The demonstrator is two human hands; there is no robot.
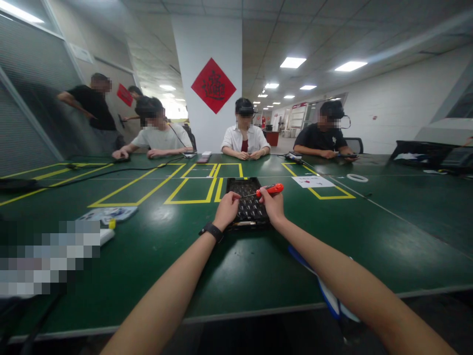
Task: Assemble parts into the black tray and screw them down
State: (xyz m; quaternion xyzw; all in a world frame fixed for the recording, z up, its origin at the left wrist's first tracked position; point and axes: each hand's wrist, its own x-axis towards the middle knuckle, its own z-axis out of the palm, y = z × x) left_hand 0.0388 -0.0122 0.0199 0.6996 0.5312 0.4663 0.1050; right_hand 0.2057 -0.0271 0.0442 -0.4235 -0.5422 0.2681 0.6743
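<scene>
A black laptop-like device (246, 190) lies bottom side up on the green table (148, 246) in front of me. My right hand (272, 204) is closed round a screwdriver (269, 190) with a red handle, its shaft pointing left over the device. My left hand (226, 209) is closed at the screwdriver's tip, resting on the device's left side. A dark watch sits on my left wrist.
Yellow tape marks boxes on the table. Three seated people work at the far edge and two others stand at the back left. A white sheet (312, 181) and a tape roll (356, 178) lie to the right, papers (107, 214) to the left.
</scene>
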